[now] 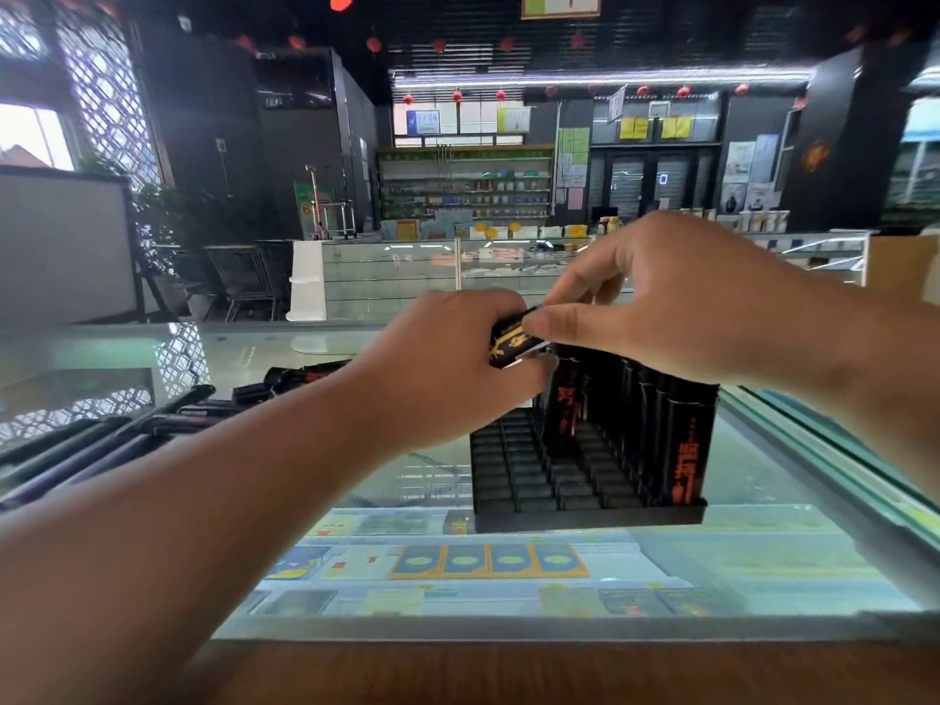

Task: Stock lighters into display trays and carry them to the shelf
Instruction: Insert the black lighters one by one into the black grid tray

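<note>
Just above the tray (585, 521), the left hand (447, 363) curls its grip round a lighter (513, 342). The right hand (686, 297) pinches its end. Standing lighters (681, 435) fill the tray's right side.

The tray (529, 483) has its left and front cells open from above, while upright lighters (684, 440) wall off its right side and back. The left hand (447, 368) and right hand (676, 297), both gripping one lighter (511, 344), hang over the back-left cells. Far left, loose lighters (152, 424) crowd the glass counter (763, 480); bare glass lies before and right of the tray.
</note>
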Tool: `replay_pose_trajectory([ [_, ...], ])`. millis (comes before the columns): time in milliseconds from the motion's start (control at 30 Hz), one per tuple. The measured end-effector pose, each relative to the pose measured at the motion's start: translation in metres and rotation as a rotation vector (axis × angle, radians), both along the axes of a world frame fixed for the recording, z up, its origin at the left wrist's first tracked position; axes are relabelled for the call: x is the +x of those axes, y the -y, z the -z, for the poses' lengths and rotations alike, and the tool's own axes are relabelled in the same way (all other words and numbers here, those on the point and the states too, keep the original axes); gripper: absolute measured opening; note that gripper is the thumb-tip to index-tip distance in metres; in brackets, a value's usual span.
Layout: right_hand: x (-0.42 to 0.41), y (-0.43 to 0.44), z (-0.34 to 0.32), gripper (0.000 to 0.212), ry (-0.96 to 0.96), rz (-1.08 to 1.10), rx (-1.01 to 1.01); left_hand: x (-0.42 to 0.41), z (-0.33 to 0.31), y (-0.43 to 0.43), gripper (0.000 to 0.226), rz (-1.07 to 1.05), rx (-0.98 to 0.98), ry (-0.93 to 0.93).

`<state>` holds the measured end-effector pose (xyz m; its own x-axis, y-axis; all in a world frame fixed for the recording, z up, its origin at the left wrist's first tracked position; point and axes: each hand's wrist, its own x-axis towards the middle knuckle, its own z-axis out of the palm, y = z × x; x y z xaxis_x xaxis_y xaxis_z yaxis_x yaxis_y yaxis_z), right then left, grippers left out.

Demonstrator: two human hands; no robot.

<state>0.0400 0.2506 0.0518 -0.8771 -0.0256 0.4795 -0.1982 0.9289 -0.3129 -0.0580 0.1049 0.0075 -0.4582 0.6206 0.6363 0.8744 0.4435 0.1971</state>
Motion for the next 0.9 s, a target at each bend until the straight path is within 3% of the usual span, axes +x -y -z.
replay_pose_trajectory([
  [133,0.002,0.003,-0.001,0.020,-0.014,-0.039,-0.076,0.001,-0.001,0.002,0.028,-0.001,-0.011,-0.012],
  [300,0.004,-0.010,-0.011,0.020,-0.011,0.031,-0.205,0.001,-0.002,0.006,0.046,0.040,-0.007,0.094],
  [500,0.002,-0.024,-0.015,0.015,0.029,0.007,-0.426,0.002,-0.003,0.009,0.061,0.170,0.180,0.368],
  [600,0.000,-0.027,-0.015,0.012,0.006,-0.036,-0.481,0.004,-0.004,0.011,0.057,0.224,0.294,0.437],
  [900,0.009,-0.009,-0.008,0.011,-0.078,-0.091,-0.107,0.007,-0.003,0.010,0.040,0.260,0.365,0.356],
])
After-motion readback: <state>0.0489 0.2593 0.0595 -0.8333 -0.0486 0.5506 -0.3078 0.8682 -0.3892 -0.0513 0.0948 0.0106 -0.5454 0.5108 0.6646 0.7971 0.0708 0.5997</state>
